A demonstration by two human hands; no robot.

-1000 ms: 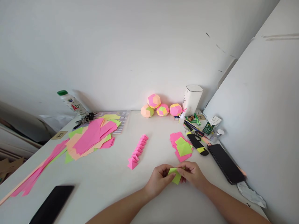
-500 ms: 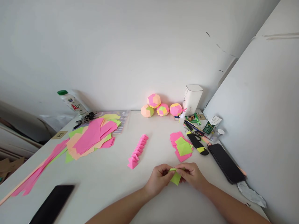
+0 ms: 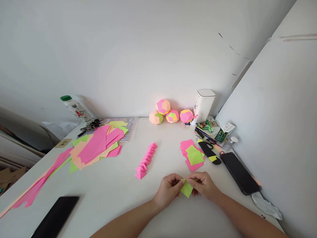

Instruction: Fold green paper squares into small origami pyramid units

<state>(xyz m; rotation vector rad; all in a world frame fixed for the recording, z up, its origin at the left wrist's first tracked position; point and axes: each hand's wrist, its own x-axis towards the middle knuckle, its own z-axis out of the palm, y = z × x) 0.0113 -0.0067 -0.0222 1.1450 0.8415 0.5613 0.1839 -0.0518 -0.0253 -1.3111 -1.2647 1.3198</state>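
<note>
Both my hands meet low at the table's front, pinching a small green paper square (image 3: pixel 186 188) between them. My left hand (image 3: pixel 168 191) grips its left edge with curled fingers. My right hand (image 3: pixel 204 185) pinches the top right edge. The paper hangs as a diamond just above the white table (image 3: pixel 111 191). Just beyond my hands lies a stack of pink and green paper squares (image 3: pixel 192 155), and to the left a row of folded pink pieces (image 3: pixel 146 161).
A loose heap of pink, peach and green sheets (image 3: pixel 96 147) covers the left. Several paper balls (image 3: pixel 170 114) and a white container (image 3: pixel 204 104) stand at the back wall. Phones lie at the front left (image 3: pixel 55 216) and right (image 3: pixel 239 173), by a scissors case (image 3: pixel 210 152).
The green paper's upper flap has been folded down between my fingers, so less of it shows now. My hands stay in nearly the same place.
</note>
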